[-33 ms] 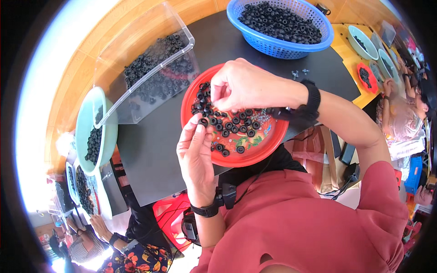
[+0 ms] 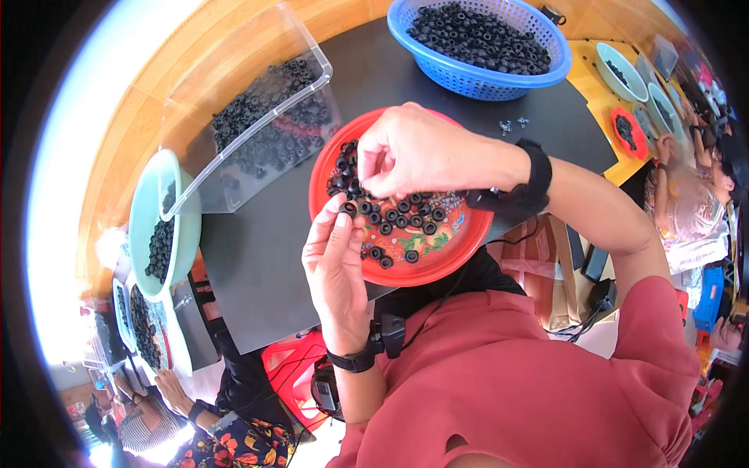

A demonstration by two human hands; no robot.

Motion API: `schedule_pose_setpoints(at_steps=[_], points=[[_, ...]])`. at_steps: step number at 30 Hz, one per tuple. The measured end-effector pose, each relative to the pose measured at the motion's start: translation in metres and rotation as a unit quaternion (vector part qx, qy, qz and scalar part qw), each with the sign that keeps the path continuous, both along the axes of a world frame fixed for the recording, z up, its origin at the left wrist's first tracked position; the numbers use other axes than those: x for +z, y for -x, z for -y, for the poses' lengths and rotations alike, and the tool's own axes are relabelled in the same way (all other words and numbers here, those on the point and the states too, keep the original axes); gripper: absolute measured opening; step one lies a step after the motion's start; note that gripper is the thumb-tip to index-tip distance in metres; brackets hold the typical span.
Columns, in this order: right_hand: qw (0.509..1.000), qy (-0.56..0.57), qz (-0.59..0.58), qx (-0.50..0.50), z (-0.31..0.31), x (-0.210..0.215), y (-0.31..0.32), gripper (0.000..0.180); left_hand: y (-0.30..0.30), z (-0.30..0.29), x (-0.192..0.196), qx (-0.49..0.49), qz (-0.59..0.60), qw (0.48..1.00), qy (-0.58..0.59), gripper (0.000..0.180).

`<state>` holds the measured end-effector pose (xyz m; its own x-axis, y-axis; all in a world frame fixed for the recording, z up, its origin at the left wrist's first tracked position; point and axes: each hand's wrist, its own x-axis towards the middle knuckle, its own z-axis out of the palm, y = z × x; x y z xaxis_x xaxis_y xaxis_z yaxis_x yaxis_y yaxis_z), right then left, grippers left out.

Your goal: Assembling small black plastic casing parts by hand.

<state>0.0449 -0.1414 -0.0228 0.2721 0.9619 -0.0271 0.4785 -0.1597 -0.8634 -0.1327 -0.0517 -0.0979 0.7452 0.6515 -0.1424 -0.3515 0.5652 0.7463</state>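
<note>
Head view looks straight down on a round red plastic plate (image 2: 460, 248) at the near edge of the dark worktop (image 2: 257, 257), scattered with small black rubber rings (image 2: 402, 214). Left hand (image 2: 335, 265) sits at the plate's near-left rim, fingers (image 2: 343, 222) pinched closed on 1 black ring at the tips. Right hand (image 2: 413, 152) hovers over the plate's middle, fingers curled down into the pile; whether they grip a ring I cannot tell, the knuckles hide it.

Judging by this, it is the pick-and-gather step: rings come off the plate 1 at a time and the left hand collects them. The next move calls for a fine pinch from the right hand on a single ring, without dragging its neighbours over the rim.

Behind the plate, a blue plastic basket (image 2: 484, 78) holds many more rings; a clear plastic tub (image 2: 234, 101) leans tilted at left, beside a pale green bowl (image 2: 144, 218).
</note>
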Motion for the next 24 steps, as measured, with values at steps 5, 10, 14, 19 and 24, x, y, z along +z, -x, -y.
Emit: schedule_pose_setpoints(at_steps=[5,10,14,19,24], points=[[0.994,-0.092,0.050,0.021,0.005,-0.010,0.010,0.009,-0.007,0.010,0.003,0.014,-0.037,0.998,-0.049,0.029],[0.989,-0.143,0.014,0.042,0.004,-0.012,0.011,0.016,-0.005,0.011,0.002,0.036,-0.044,0.987,-0.152,0.028],[0.987,-0.051,-0.144,0.044,0.007,-0.001,0.009,0.024,-0.005,0.015,0.014,0.050,-0.053,0.987,-0.142,0.025],[0.977,-0.042,-0.204,0.033,0.007,-0.008,0.007,0.033,-0.001,0.016,0.017,0.010,-0.055,0.985,-0.164,0.023],[0.989,-0.096,-0.112,-0.004,0.008,-0.018,0.010,0.031,0.002,0.010,0.011,-0.035,0.028,0.997,-0.070,0.023]])
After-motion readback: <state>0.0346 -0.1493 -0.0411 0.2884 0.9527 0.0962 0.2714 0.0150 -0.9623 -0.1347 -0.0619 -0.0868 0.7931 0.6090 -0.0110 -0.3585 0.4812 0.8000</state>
